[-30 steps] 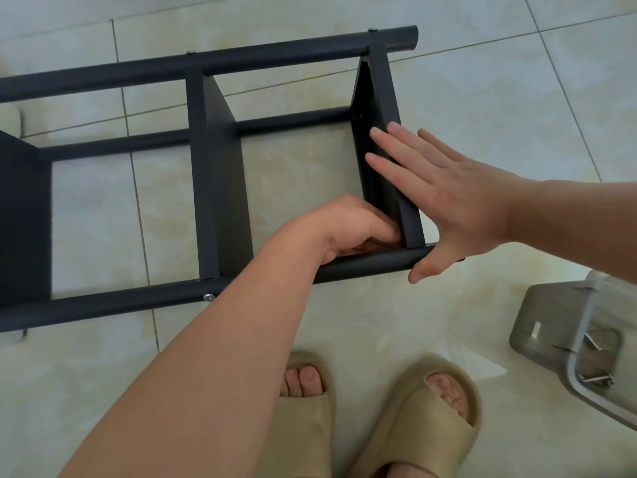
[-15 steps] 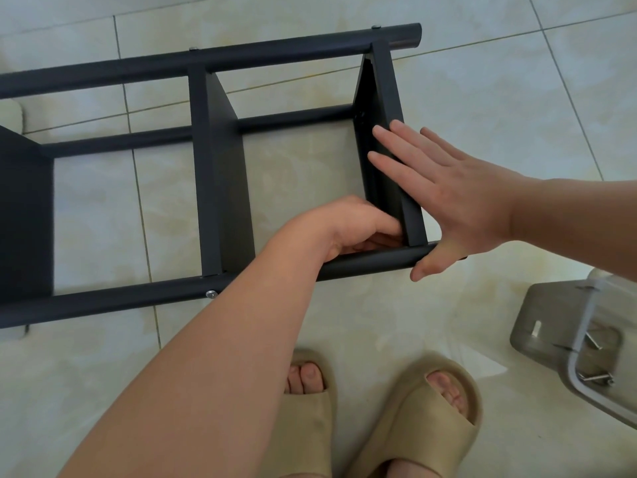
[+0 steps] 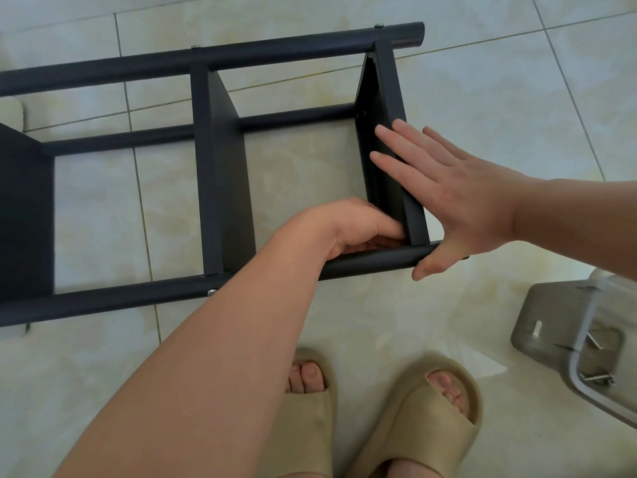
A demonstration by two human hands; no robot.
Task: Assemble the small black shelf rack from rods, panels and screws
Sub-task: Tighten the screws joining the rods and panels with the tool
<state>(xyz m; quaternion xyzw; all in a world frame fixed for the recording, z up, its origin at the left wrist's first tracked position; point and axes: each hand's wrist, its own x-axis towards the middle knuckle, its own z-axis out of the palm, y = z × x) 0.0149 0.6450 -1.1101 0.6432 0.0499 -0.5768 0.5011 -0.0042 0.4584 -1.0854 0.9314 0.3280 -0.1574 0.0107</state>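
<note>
Right hand: grip spread flat on end panel.
Left hand: curled in rack corner, your grip hidden.
Nearby: grey tray, sandals.

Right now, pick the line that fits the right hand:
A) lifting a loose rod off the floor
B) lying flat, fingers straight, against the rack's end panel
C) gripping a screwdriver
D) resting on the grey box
B: the right hand lies open with straight fingers on the outer side of the end panel, its thumb down by the end of the near rod; it holds no tool.
</note>
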